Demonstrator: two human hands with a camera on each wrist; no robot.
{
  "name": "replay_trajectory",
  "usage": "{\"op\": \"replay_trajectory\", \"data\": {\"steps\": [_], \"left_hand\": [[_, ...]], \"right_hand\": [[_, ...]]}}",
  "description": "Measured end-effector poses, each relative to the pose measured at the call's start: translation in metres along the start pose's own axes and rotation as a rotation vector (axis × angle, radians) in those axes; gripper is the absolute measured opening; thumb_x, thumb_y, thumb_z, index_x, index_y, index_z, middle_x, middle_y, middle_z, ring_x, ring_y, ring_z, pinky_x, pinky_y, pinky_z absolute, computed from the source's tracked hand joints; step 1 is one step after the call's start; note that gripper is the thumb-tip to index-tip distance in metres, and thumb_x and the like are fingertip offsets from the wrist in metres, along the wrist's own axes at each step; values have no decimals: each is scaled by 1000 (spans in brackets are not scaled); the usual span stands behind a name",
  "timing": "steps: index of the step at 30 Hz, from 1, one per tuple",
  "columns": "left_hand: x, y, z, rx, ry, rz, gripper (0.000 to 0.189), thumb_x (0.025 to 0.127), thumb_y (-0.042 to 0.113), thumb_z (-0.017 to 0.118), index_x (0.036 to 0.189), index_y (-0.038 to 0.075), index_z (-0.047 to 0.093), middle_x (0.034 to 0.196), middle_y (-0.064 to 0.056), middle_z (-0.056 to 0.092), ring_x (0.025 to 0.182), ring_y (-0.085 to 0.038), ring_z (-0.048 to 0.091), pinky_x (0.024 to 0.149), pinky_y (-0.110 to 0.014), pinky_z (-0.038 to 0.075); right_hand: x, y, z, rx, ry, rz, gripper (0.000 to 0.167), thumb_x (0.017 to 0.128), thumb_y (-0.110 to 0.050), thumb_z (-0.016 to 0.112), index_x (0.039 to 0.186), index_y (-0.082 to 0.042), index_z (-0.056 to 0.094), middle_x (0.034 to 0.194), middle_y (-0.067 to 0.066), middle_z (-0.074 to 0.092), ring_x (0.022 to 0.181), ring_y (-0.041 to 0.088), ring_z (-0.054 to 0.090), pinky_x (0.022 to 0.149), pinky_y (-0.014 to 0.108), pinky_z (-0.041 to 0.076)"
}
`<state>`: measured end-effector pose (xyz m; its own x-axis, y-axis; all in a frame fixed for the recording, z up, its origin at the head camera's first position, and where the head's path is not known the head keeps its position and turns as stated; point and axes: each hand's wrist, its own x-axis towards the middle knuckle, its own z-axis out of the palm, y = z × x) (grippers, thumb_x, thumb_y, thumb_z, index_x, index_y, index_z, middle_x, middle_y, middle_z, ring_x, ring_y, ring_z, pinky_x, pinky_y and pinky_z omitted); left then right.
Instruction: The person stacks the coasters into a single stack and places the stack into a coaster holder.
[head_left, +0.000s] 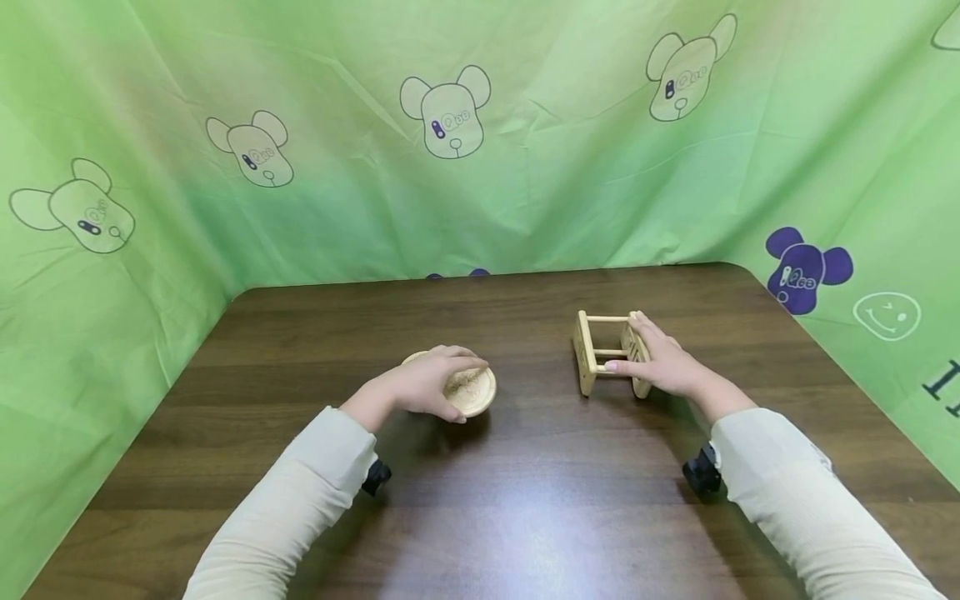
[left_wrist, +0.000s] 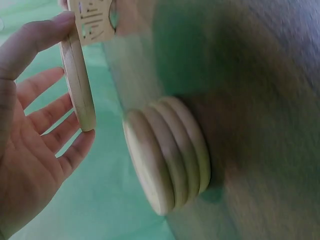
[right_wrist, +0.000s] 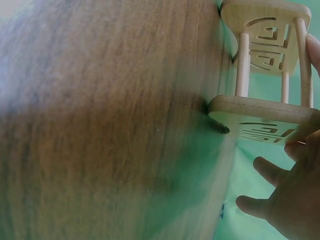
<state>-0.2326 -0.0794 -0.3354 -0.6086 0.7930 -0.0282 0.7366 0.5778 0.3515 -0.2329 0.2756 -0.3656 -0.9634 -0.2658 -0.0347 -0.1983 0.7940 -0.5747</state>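
A wooden coaster (head_left: 474, 393), round and rimmed, is held above the table near six o'clock in the head view. The left hand (head_left: 427, 383) grips it between thumb and fingertips. In the left wrist view, a stack of wooden coasters (left_wrist: 165, 155) sits at about four o'clock from it, with a gap between. Between two and three o'clock from the held coaster in the head view, a wooden rack (head_left: 587, 357) stands on the table (head_left: 525, 508), its two cut-out side panels joined by dowels. The right hand (head_left: 670, 364) pinches its right panel between thumb and fingers. Pale sleeves (head_left: 300, 483) cover both forearms; at twelve o'clock hangs a green cloth (head_left: 555, 208) printed with cartoon animal heads.
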Motion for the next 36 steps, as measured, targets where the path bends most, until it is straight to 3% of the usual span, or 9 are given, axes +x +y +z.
{"op": "replay_trajectory", "data": {"steps": [4, 20, 36], "left_hand": [[-6, -6, -4, -25, 14, -49, 73, 62, 25, 73, 127, 10, 43, 125, -8, 40, 113, -22, 35, 88, -33, 33], [-24, -30, -8, -26, 67, -109, 71, 63, 23, 72, 126, 6, 44, 123, -13, 41, 113, -27, 35, 89, -37, 32], [-24, -48, -4, -31, 70, -167, 74, 62, 22, 72, 126, 2, 42, 124, -17, 41, 114, -33, 34, 92, -41, 29]], "right_hand": [[0, 0, 0, -8, 1, -1, 95, 77, -45, 58, 136, 5, 3, 139, 25, -2, 122, 45, 0, 91, 60, 6], [0, 1, 1, -5, 9, -13, 93, 78, -44, 58, 135, 7, 4, 139, 25, -3, 124, 42, 0, 93, 58, 4], [0, 1, 3, 4, 21, -25, 92, 78, -42, 58, 135, 8, 5, 139, 25, -3, 125, 40, -1, 93, 58, 3]]}}
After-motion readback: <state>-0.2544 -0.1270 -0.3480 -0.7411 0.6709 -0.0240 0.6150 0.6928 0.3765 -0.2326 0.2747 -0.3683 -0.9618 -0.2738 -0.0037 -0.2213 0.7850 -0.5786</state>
